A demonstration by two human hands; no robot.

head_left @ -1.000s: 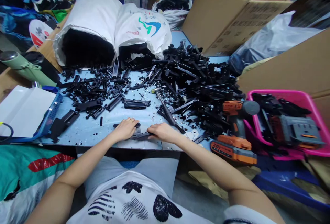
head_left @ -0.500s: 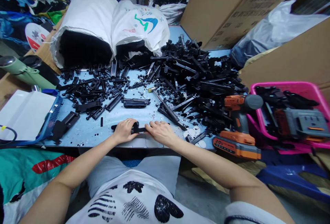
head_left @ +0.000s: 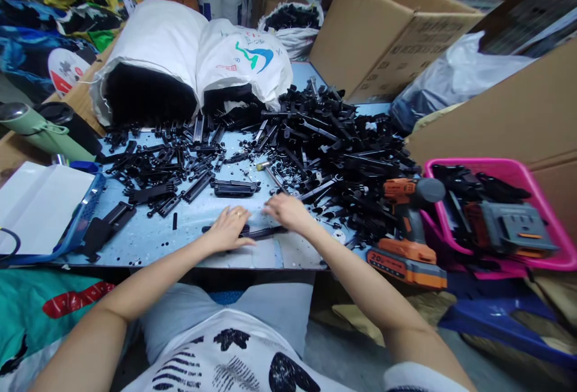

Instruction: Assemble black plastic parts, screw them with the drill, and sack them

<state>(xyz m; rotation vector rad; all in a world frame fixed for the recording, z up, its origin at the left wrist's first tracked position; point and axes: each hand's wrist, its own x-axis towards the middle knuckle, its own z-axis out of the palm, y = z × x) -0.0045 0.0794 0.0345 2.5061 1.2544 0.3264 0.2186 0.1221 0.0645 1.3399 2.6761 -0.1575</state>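
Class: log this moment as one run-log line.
left hand: pressing black part on table | right hand: open, reaching toward parts pile

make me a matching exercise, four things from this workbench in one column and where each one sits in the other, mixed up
Things:
1. cordless drill
2. pink basket
3. white sacks
4. green bottle

Places:
A. far right, holding dark parts and a grey tool
B. lying at the table's left edge
C. back of the table, mouths open toward the person
D. standing between the black parts heap and the basket

Pairs: 1-D, 2-A, 3-C, 4-B
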